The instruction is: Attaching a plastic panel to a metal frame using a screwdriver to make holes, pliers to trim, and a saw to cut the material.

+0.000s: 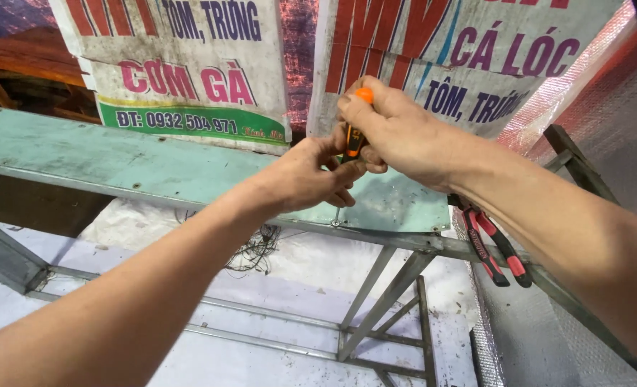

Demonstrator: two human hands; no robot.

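**Head view: two hands steadying a screwdriver upright over a green panel**

Head view is looking down on a metal frame (433, 247) carrying a pale green panel (139, 161). The right hand (397, 129) is wrapping around the orange-and-black handle of a screwdriver (353, 136), fingers closed tight on it, with the thumb area pressing over the orange cap at the top; that hold looks suited to bearing down along the tool while turning it. The left hand (311, 175) is sitting just below and to the left, its fingers curling together around the lower part of the handle and shaft, seemingly guiding the tip so it is not slipping sideways.

The screwdriver is standing nearly upright, its long axis running top to bottom with a slight lean, the orange cap pointing up and away and the thin shaft pointing down toward a small screw (336, 223) at the near edge of the panel. Whether the tip is seated in the screw cannot be told.

Red-handled pliers (494, 251) are hanging over the frame rail to the right, under the right forearm, within easy reach. Printed banners (182, 64) are hanging along the far side, and a tangle of thin wire (257, 251) is lying below the panel.
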